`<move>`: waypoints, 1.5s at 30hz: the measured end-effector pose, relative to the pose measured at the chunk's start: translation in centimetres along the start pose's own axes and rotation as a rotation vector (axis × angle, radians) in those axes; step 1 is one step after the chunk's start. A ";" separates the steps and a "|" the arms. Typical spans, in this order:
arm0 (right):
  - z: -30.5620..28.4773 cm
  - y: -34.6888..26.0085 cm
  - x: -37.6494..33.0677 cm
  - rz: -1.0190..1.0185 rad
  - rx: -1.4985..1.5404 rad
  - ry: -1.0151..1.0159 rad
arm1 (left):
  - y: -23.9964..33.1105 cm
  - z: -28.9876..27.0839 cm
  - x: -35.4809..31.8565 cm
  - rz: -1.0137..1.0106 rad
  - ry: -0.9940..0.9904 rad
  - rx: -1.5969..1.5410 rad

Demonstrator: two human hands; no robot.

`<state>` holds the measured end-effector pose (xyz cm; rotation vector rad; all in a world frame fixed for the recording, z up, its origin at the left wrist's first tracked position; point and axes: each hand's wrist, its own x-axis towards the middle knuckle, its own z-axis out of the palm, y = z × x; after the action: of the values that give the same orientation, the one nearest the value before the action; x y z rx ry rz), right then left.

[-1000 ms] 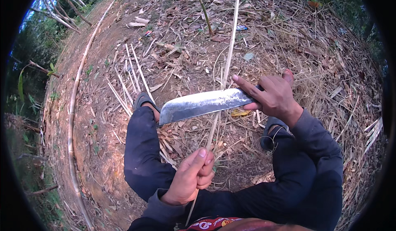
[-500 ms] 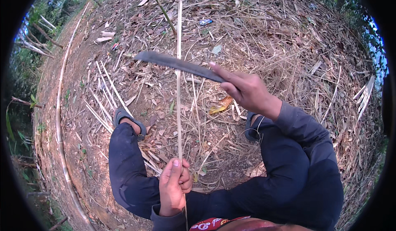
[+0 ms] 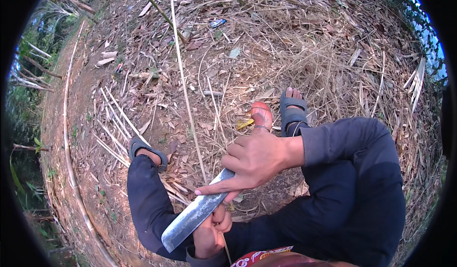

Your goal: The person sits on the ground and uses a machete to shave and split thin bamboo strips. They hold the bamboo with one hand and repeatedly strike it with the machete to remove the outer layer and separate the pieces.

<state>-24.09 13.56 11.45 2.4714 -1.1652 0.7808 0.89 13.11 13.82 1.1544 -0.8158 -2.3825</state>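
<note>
My right hand (image 3: 254,160) grips the handle of a broad steel chopping knife (image 3: 193,214), index finger stretched along the blade's back. The blade slants down to the lower left, lying against a long thin bamboo strip (image 3: 186,93). That strip runs from my lap far up across the ground. My left hand (image 3: 211,233) is closed round the strip's near end, just below the blade. I sit with both legs in dark trousers, sandals on my feet.
Dry leaves, straw and bamboo shavings cover the ground. Several split bamboo strips (image 3: 116,124) lie to the left by my left foot (image 3: 147,151). A long pole (image 3: 71,171) curves along the left edge. My right foot (image 3: 293,110) is ahead; green plants stand at far left.
The knife came down from up near the strip's middle to its near end by my left hand. The blade now points lower left. The view tilted, showing more of my right leg.
</note>
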 end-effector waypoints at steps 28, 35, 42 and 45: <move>1.5 7.3 -6.2 0.177 -0.188 -0.042 | -1.0 0.3 0.3 -0.168 0.089 0.063; 4.0 14.4 -11.6 0.873 -0.255 -0.205 | -1.7 0.2 0.8 -0.271 0.063 0.044; 5.7 9.0 -8.4 0.296 -0.180 -0.148 | -1.9 -0.5 0.9 -0.245 0.097 0.096; 8.1 14.6 -11.5 0.962 -0.093 -0.169 | -2.5 -0.4 1.0 -0.172 0.095 0.140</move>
<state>-38.65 7.66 -1.31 1.8286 -2.4296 0.6887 0.42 14.35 11.44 1.4352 -0.8966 -2.4161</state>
